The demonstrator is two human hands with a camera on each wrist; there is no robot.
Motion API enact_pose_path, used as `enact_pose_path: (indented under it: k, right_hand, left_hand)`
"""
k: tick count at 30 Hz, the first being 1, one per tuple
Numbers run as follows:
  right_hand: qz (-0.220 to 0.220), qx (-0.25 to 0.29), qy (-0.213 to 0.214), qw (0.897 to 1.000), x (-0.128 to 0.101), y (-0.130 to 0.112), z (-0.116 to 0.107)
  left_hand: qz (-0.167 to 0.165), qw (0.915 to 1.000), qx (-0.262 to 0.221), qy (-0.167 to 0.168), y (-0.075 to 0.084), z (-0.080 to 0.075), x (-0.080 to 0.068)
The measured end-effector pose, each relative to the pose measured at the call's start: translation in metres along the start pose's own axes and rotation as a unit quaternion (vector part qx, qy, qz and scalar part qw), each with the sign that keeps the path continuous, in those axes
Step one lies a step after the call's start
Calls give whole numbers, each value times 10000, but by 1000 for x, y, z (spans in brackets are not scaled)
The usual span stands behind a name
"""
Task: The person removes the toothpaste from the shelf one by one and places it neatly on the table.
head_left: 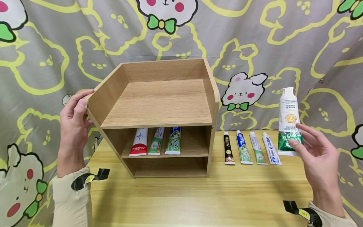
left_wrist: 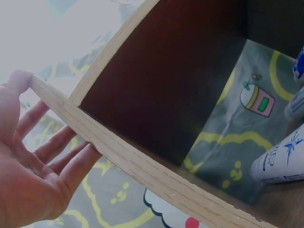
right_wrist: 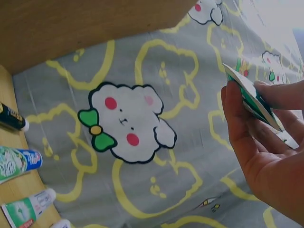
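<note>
Cloth printed with cartoon rabbits (head_left: 244,91) fills the whole background, and below it a pale wooden table (head_left: 198,201) takes up the lower half of the head view. At centre frame stands a wooden shelf unit (head_left: 158,116) with an open top tray and two lower compartments. The upper compartment holds three toothpaste tubes lying side by side — a red-and-white one (head_left: 139,142), then two green ones (head_left: 157,141) (head_left: 173,141); the lower compartment shows nothing in it.

At left of frame the left hand (head_left: 74,121) holds the unit's left side panel: thumb on the panel's front edge, fingers fairly straight along its outer face, as the left wrist view shows.

At right of frame the right hand (head_left: 317,151) pinches a white-and-green tube (head_left: 289,123) by its flat crimped end, thumb on one face and fingers on the other. Its long axis stands nearly upright, cap at top, raised above the table. From this grip the shelf lies to the left, across a row of four tubes (head_left: 250,148) flat on the table with their caps pointing away from the viewer. The right hand is plainly the nearer one to that row, and the open space in the upper compartment sits just right of the three stored tubes.
</note>
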State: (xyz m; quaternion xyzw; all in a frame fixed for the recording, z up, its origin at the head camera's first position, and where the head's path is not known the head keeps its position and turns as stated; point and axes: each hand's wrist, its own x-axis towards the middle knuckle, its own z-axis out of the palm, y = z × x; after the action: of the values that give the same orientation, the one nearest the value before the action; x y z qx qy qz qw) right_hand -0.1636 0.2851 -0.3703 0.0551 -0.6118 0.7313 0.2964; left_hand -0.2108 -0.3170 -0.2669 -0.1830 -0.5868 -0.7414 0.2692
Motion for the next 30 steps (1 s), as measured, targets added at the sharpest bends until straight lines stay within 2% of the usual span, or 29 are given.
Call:
enact_pose_path:
  k: [6,14,22,30]
  right_hand:
    - [95,202,79,9997,6,8,-10]
    - [199,177,166,9995,13,23,-27]
    - [392,388,73,9985,18,41,-47]
    - [715,240,117,9971,24,59,-66]
  left_hand:
    - [21,10000,-24,-27,-1,-1,-1]
    - [7,10000,-4,-11,-1,-1,0]
    - [-8,9999,111,32,-1,0,-1]
    - [-9,10000,76,30,0,0,0]
